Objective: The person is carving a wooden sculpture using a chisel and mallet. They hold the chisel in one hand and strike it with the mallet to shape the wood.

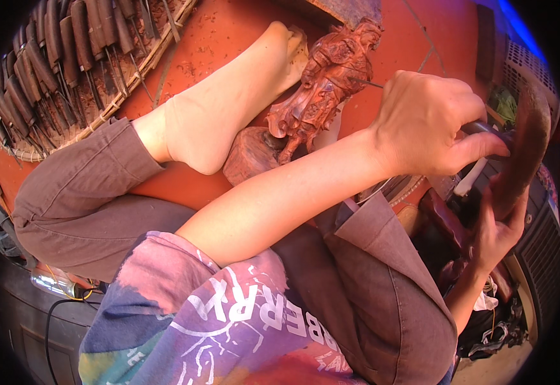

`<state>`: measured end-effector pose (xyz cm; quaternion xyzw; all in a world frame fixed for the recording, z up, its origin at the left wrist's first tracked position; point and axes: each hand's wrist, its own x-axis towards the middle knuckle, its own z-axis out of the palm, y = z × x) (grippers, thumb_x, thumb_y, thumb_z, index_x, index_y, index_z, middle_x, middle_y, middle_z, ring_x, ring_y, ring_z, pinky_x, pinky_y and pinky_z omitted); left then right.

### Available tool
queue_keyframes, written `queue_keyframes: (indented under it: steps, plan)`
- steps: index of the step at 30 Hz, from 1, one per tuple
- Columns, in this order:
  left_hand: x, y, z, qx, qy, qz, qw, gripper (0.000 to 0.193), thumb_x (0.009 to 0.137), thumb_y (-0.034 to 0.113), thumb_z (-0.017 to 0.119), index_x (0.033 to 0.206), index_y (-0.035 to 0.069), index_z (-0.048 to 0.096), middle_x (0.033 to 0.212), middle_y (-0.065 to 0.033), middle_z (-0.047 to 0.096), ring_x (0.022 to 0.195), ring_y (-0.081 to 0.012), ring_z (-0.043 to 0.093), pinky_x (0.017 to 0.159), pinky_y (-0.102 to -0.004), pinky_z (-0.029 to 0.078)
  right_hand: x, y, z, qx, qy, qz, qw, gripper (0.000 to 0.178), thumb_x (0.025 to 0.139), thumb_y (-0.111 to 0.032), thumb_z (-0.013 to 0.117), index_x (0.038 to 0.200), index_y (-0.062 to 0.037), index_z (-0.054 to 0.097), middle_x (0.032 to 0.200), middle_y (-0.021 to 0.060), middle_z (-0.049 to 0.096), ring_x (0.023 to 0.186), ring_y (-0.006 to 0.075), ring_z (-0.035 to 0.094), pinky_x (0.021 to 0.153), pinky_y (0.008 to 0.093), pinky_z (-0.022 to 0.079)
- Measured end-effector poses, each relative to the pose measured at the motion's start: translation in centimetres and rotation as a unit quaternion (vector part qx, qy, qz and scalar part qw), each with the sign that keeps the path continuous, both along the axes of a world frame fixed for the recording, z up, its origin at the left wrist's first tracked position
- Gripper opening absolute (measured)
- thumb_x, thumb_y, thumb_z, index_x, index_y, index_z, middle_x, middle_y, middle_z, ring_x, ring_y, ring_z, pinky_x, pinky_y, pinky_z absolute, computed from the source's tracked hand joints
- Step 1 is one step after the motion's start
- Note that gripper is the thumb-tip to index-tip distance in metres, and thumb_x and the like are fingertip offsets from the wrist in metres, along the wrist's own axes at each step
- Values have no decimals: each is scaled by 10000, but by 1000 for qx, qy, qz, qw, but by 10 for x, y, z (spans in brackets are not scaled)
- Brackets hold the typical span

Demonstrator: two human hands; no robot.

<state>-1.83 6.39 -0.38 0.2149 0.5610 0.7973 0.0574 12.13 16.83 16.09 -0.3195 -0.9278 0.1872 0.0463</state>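
Note:
A carved reddish-brown wooden figurine (331,77) leans between my bare feet, its head toward the upper right and its rough base (252,154) near my left heel. My left arm crosses over my lap. In my left hand (429,122), closed in a fist, is a chisel (374,84); its thin blade reaches the figurine's side, and its handle end sticks out past my thumb. My right hand (501,224) grips a curved, dark wooden mallet (525,141), raised beside the chisel's handle end. Whether mallet and handle touch, I cannot tell.
A round woven tray (113,109) at the upper left holds many wooden-handled carving tools (68,48). My left foot (228,96) rests by the figurine on the red tiled floor (415,32). A wooden block (350,9) lies beyond. A perforated plastic basket (527,64) stands at right.

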Motion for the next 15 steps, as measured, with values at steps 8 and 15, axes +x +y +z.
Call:
queue_keyframes:
  steps: [8, 15]
  plan:
    - [-8, 11, 3, 82, -71, 98, 989, 355, 717, 411, 815, 655, 89, 678, 597, -58, 612, 528, -249, 619, 469, -347, 449, -2, 6, 5, 21, 0, -8, 1000, 420, 878, 31, 690, 1279, 27, 565, 1130, 91, 669, 1051, 147, 624, 965, 269, 448]
    - [-19, 9, 12, 93, -116, 206, 967, 429, 773, 451, 794, 671, 61, 650, 597, -79, 593, 530, -266, 613, 467, -339, 439, -37, 5, 12, 152, -61, 22, 986, 454, 877, 0, 703, 1306, 23, 560, 1174, 93, 667, 1088, 144, 613, 997, 280, 432]
